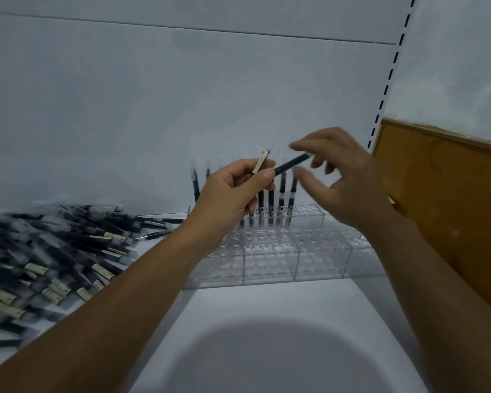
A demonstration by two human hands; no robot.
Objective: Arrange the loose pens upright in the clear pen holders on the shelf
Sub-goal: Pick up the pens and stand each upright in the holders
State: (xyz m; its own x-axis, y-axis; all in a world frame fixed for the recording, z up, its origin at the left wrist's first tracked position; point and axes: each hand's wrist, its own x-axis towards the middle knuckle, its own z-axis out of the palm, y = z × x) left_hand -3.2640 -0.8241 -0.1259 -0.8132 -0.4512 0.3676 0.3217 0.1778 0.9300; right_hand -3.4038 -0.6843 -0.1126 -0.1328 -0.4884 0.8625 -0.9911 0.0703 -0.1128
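Note:
My left hand (227,194) grips two dark pens above the clear pen holders (270,259). One pen, with a cream label (262,161), points up; the other pen (291,165) slants to the right. My right hand (349,180) hovers blurred at that pen's right end, thumb and fingers spread around the tip, not closed on it. Several pens (281,194) stand upright in the holders' back row, partly hidden by my left hand. A big pile of loose pens (54,251) lies on the shelf at the left.
The white shelf back panel (182,109) rises behind the holders. A slotted upright (386,89) and a brown wooden panel (451,208) close off the right side. The white shelf front (267,307) lies below the holders, with a round shadow on it.

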